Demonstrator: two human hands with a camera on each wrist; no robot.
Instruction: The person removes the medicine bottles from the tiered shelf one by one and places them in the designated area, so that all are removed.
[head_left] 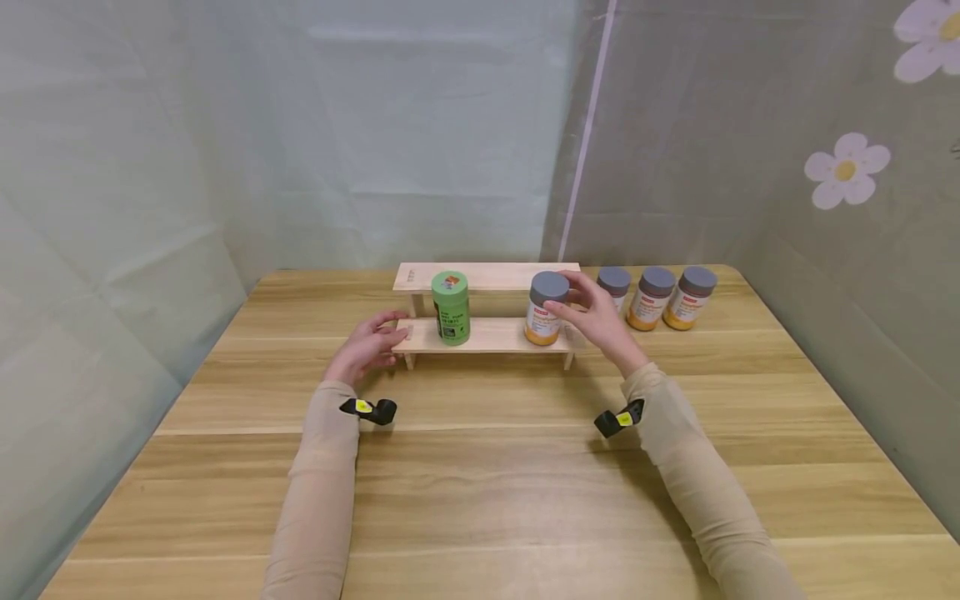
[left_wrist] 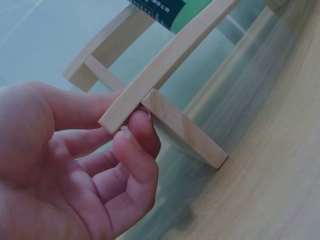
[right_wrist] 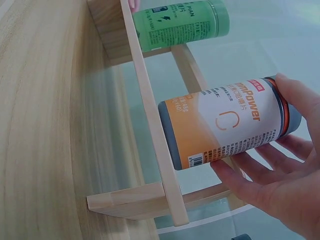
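Observation:
A small two-tier wooden rack [head_left: 495, 335] stands on the table. At its left end my left hand [head_left: 366, 345] pinches the edge of the lower board, with fingers curled beneath it in the left wrist view. My right hand [head_left: 603, 325] grips a white-and-orange supplement bottle [right_wrist: 227, 120] with a grey lid, thumb and fingers around its upper part. This bottle is upright at the right end of the lower board, its base at the board's surface. Toward the left of that same board stands a green bottle [head_left: 452, 308] with a green lid.
Several more grey-lidded bottles stand in a row right of the rack, including a middle one [head_left: 651, 298] and an outer one [head_left: 690, 298]; the nearest to the rack is partly behind my right hand. Pale curtains [head_left: 420, 150] hang behind the wooden table [head_left: 480, 483].

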